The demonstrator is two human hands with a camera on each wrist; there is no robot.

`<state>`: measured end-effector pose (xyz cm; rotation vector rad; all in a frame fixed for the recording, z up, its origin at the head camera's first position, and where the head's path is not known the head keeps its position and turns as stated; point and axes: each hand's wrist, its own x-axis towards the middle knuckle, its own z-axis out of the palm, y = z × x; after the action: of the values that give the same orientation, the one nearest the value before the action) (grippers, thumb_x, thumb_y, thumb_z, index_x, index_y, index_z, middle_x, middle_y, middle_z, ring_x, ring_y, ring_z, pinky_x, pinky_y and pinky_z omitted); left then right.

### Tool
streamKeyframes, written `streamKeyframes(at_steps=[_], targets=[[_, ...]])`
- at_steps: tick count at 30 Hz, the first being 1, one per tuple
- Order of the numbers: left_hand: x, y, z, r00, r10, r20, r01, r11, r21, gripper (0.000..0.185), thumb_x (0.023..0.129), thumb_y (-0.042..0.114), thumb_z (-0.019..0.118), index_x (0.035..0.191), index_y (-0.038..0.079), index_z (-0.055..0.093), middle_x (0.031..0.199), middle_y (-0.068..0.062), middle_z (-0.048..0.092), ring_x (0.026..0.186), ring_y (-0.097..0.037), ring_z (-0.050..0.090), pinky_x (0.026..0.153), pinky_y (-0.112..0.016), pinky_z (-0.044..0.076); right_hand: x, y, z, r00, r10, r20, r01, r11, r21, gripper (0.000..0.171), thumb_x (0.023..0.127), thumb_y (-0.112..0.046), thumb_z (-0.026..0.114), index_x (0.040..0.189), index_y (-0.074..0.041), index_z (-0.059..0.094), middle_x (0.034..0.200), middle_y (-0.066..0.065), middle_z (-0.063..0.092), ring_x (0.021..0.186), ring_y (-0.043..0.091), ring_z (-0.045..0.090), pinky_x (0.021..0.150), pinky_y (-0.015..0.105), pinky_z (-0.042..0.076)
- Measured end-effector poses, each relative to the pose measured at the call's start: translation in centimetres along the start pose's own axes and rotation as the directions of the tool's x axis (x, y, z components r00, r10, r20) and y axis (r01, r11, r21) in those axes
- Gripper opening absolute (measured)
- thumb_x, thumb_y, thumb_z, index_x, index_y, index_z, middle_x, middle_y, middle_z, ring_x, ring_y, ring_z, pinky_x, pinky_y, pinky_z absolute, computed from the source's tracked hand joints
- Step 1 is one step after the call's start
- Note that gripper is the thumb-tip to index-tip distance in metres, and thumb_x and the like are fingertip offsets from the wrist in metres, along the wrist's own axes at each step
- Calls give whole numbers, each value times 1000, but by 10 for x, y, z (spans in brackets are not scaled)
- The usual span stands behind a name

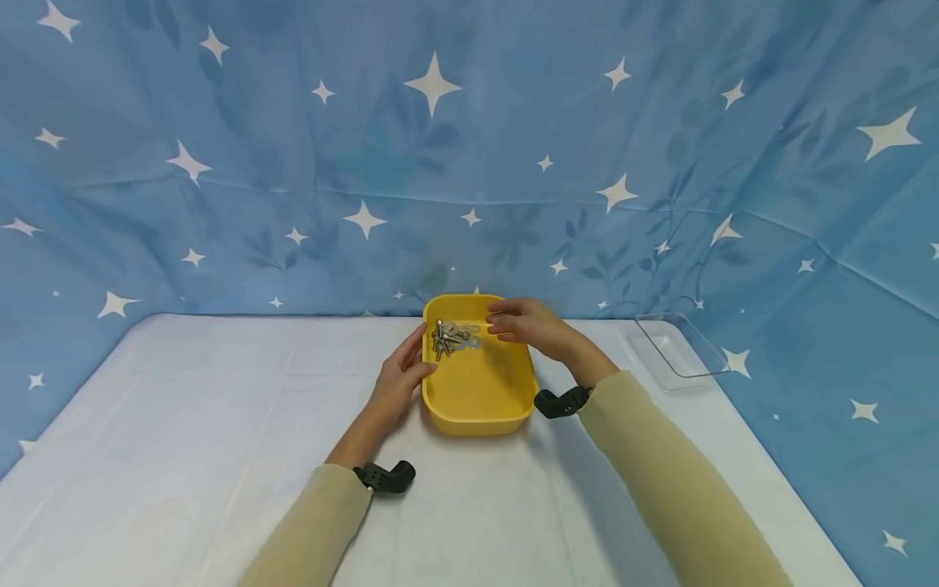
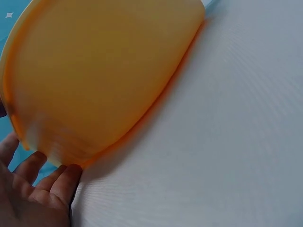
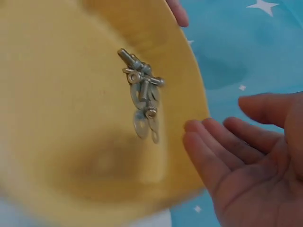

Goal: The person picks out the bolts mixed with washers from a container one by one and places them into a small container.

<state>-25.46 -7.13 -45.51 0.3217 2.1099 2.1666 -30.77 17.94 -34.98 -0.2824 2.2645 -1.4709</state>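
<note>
Sleeved arms reach over the white surface [image 1: 220, 456]: left hand [image 1: 399, 379] fingers, relaxed, brace the yellow tray [image 1: 477, 399] wall, while right hand [image 1: 524, 322] fingers, loosely spread, hover beside bolts and washers [image 1: 451, 336], apparently steadying it.

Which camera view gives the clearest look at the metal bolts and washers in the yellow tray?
The right wrist view: the bolts and washers lie large and close on the yellow tray floor. The head view shows them small; the left wrist view shows only the tray's outer wall.
</note>
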Motion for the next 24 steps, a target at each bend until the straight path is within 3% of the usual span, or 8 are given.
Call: streamKeyframes(at_steps=[4, 9, 14, 17, 24], targets=[[-1, 1, -3, 1000, 5, -5, -5, 1000, 1, 72, 96, 11, 57, 161, 25, 29, 168, -1, 28, 155, -23, 29, 123, -40, 34, 19, -4, 10, 996, 61, 61, -65, 997, 52, 51, 107, -10, 41, 155, 6, 32, 159, 26, 37, 144, 38, 45, 121, 47, 39], [-1, 1, -1, 1000, 3, -1, -3, 1000, 2, 73, 95, 11, 57, 161, 22, 28, 168, -3, 28, 155, -23, 29, 123, -42, 35, 34, -5, 18, 989, 145, 36, -148, 986, 83, 49, 106, -8, 42, 153, 6, 36, 157, 25, 41, 144, 38, 45, 122, 47, 37], [1, -2, 2, 1000, 13, -6, -13, 1000, 16, 73, 95, 10, 56, 161, 20, 28, 168, -6, 28, 154, -26, 31, 123, -43, 34, 47, -4, 24, 973, 229, -26, -225, 969, 105, 47, 105, -5, 43, 151, 6, 40, 151, 24, 47, 139, 38, 51, 119, 45, 42], [2, -4, 2, 1000, 24, -14, -24, 1000, 20, 73, 94, 8, 56, 161, 18, 28, 168, -7, 29, 154, -28, 31, 123, -44, 33, 55, -1, 28, 965, 258, -49, -250, 959, 136, 45, 105, -4, 43, 149, 6, 42, 143, 25, 51, 129, 37, 56, 115, 44, 46], [3, -4, -1, 1000, 21, -16, -21, 999, 34, 73, 94, 9, 56, 161, 21, 29, 168, -5, 28, 155, -27, 30, 126, -45, 29, 69, 5, 38, 947, 309, -86, -286, 935, 209, 38, 107, -13, 43, 138, 7, 52, 109, 16, 65, 88, 22, 66, 106, 42, 54]])
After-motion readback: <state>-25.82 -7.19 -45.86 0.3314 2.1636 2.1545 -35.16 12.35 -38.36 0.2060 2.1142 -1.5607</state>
